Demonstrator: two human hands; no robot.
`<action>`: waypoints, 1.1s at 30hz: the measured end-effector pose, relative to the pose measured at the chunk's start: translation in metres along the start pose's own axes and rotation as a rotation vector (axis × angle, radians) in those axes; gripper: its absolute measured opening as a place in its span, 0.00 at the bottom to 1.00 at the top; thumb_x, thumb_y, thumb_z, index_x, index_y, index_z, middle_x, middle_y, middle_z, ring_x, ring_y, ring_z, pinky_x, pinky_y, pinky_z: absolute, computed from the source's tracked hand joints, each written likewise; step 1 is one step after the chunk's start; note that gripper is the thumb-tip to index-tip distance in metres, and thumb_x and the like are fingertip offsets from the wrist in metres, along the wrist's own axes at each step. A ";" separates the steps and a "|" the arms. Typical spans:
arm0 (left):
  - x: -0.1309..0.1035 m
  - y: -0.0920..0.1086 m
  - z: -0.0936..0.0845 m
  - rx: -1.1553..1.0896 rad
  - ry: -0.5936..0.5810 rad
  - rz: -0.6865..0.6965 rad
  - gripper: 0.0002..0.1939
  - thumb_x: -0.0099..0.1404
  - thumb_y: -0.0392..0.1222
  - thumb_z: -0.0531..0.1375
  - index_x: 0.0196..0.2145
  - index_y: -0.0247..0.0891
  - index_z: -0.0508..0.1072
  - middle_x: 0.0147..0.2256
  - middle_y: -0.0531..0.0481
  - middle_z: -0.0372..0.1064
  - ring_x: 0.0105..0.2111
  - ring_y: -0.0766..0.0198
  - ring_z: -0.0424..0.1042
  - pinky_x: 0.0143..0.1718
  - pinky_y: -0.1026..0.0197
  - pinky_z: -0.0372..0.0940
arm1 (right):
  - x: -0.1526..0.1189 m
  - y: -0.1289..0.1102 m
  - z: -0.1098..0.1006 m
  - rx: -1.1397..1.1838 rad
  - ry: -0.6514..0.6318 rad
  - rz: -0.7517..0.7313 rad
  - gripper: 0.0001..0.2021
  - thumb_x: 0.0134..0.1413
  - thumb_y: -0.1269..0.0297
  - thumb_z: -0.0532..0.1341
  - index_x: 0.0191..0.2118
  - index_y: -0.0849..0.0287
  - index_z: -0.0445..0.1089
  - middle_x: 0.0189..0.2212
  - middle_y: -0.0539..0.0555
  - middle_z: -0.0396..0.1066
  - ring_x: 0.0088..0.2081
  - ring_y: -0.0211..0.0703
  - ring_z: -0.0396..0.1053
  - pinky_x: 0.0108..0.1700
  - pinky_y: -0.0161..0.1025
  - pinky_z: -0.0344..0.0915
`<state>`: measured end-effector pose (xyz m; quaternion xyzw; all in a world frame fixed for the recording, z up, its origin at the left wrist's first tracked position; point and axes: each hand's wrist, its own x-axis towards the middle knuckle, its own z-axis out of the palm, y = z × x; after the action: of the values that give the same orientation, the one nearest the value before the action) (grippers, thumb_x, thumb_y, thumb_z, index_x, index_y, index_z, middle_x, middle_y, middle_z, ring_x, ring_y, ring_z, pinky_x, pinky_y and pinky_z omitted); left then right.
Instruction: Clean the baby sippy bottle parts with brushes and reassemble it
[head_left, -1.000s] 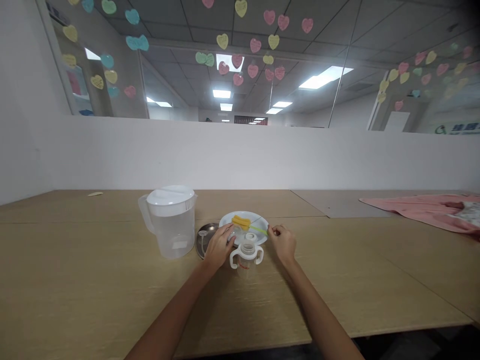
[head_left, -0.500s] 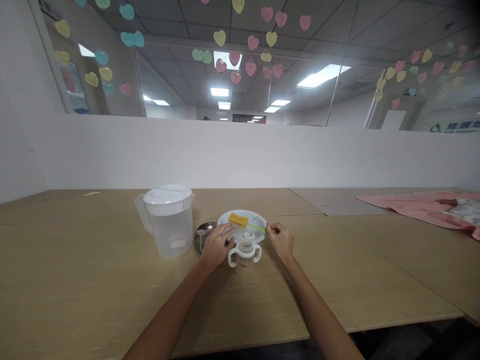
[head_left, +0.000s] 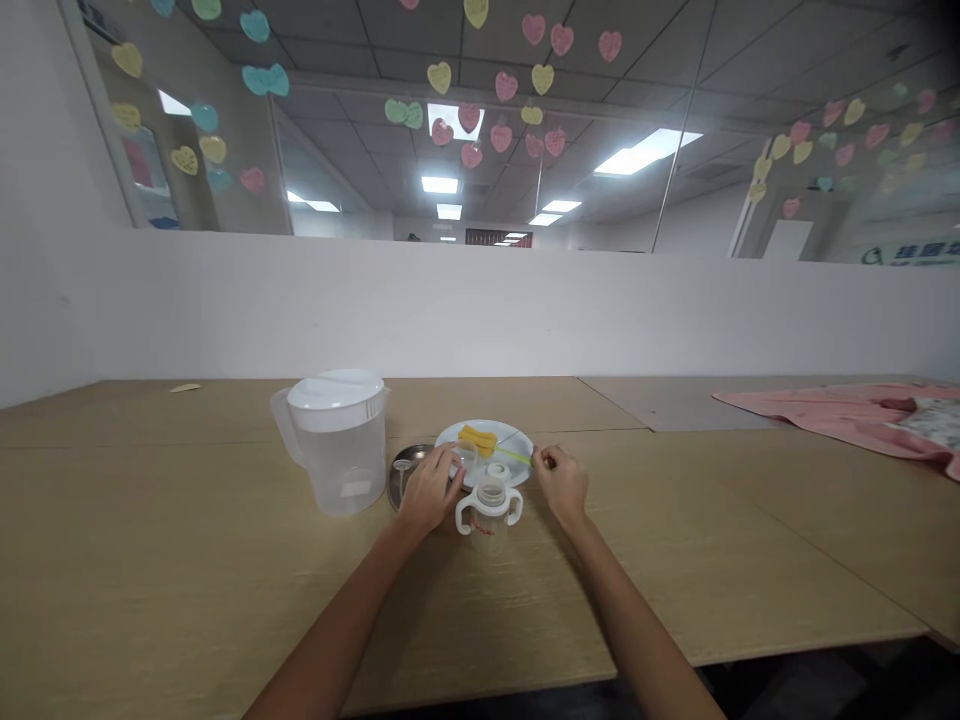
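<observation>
My left hand (head_left: pixel 429 490) is over the rim of a metal bowl (head_left: pixel 395 490), fingers and thumb closed at the edge of a clear domed cap (head_left: pixel 466 453) by the plate's left side. My right hand (head_left: pixel 562 487) pinches the end of a thin yellow-green stick (head_left: pixel 514 455), which reaches across the white plate (head_left: pixel 517 475). A folded yellow cloth or sponge (head_left: pixel 478 438) lies on that plate. Between my hands stands an open clear baby bottle (head_left: pixel 490 530) with two white handles. Just behind its mouth is a white bottle top (head_left: pixel 498 470).
A lidded translucent pitcher (head_left: pixel 341 460) stands left of the bowl, its handle pointing left. A white tube-like part (head_left: pixel 402 474) rests in the bowl. Pink fabric (head_left: pixel 817 408) lies at the far right, and a small pale strip (head_left: pixel 185 387) at the back left.
My left hand has drawn slightly left and its thumb has come closer to the fingers, so the clear cap shows more. My right hand stays in place with the stick.
</observation>
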<state>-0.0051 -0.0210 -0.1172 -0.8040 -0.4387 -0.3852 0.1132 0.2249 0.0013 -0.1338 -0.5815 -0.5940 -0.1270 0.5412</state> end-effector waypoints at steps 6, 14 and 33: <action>0.005 0.005 -0.004 -0.188 0.253 -0.162 0.16 0.65 0.45 0.54 0.49 0.40 0.63 0.47 0.44 0.67 0.47 0.58 0.68 0.49 0.56 0.63 | -0.001 -0.002 -0.004 -0.105 -0.109 0.099 0.28 0.61 0.50 0.43 0.20 0.61 0.68 0.21 0.54 0.67 0.22 0.35 0.55 0.25 0.35 0.41; 0.004 0.004 -0.004 -0.117 0.311 -0.115 0.20 0.61 0.44 0.59 0.51 0.40 0.64 0.47 0.45 0.69 0.48 0.56 0.67 0.51 0.55 0.62 | -0.002 0.001 -0.006 -0.144 0.041 0.048 0.27 0.63 0.53 0.43 0.23 0.62 0.69 0.20 0.54 0.67 0.20 0.34 0.54 0.25 0.34 0.41; 0.017 0.000 -0.016 -1.318 0.131 -0.608 0.32 0.45 0.40 0.70 0.49 0.37 0.66 0.56 0.39 0.61 0.57 0.52 0.59 0.55 0.54 0.59 | -0.011 -0.006 -0.011 -0.025 0.048 -0.467 0.13 0.56 0.58 0.55 0.26 0.60 0.67 0.20 0.51 0.67 0.24 0.35 0.61 0.27 0.32 0.50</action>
<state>-0.0077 -0.0188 -0.0938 -0.5232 -0.3118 -0.6310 -0.4805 0.2220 -0.0150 -0.1352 -0.4318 -0.6977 -0.2700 0.5039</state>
